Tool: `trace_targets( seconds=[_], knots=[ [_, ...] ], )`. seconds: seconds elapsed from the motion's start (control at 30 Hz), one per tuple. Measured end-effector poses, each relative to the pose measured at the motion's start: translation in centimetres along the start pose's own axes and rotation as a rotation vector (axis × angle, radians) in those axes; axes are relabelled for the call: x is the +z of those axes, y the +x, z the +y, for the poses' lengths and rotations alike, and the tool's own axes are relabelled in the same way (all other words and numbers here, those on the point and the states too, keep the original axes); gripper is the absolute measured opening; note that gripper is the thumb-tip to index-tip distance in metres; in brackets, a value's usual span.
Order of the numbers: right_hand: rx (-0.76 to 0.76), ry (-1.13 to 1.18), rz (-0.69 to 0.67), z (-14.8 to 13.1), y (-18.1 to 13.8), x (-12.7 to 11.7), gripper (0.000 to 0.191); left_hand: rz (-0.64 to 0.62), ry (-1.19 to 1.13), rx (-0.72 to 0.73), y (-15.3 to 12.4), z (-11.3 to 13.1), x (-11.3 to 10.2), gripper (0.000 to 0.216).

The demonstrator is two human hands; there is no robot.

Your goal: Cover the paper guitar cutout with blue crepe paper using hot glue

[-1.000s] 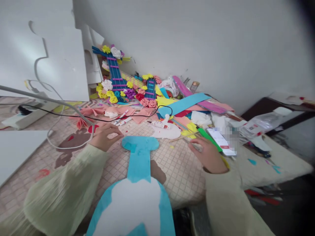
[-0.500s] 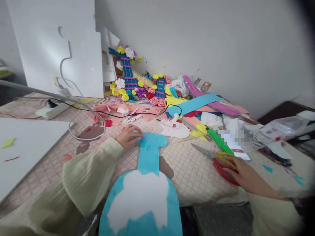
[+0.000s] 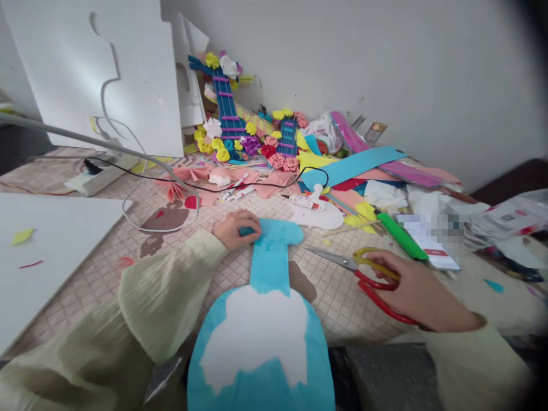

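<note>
A guitar-shaped cutout [image 3: 270,268] lies in front of me, its neck on the table and its round body reaching past the near edge. Blue paper covers its neck and rim, with a white patch in the middle of the body. My left hand [image 3: 240,229] grips the left end of its head, fingers curled over it. To the right, my right hand [image 3: 422,291] holds scissors [image 3: 349,262] by their red and yellow handles. Their blades look closed and point left towards the cutout's head, apart from it.
A white glue gun [image 3: 310,201] rests on a white piece behind the cutout. A green cutter [image 3: 402,237] and a phone [image 3: 432,245] lie at right. Flower-decorated paper guitars [image 3: 229,111] lean at the back. A white board [image 3: 64,240] lies left; a cable [image 3: 188,185] crosses the table.
My right hand has brought the scissors left, closer to the cutout's head. My left hand still holds the head. The whole view has shifted slightly.
</note>
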State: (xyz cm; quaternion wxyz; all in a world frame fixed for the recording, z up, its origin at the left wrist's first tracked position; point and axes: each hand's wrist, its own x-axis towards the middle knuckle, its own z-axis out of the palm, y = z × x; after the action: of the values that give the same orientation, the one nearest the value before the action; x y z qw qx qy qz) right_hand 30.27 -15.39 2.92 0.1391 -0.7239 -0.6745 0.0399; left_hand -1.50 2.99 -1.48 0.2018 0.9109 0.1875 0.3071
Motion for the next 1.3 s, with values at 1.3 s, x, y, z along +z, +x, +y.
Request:
trace_targets(
  seconds=[1.3],
  knots=[
    [-0.201,-0.147,-0.132,-7.7,6.2,1.3,0.028,0.024,-0.140,0.041,-0.2,-1.0,0.3,0.012]
  ],
)
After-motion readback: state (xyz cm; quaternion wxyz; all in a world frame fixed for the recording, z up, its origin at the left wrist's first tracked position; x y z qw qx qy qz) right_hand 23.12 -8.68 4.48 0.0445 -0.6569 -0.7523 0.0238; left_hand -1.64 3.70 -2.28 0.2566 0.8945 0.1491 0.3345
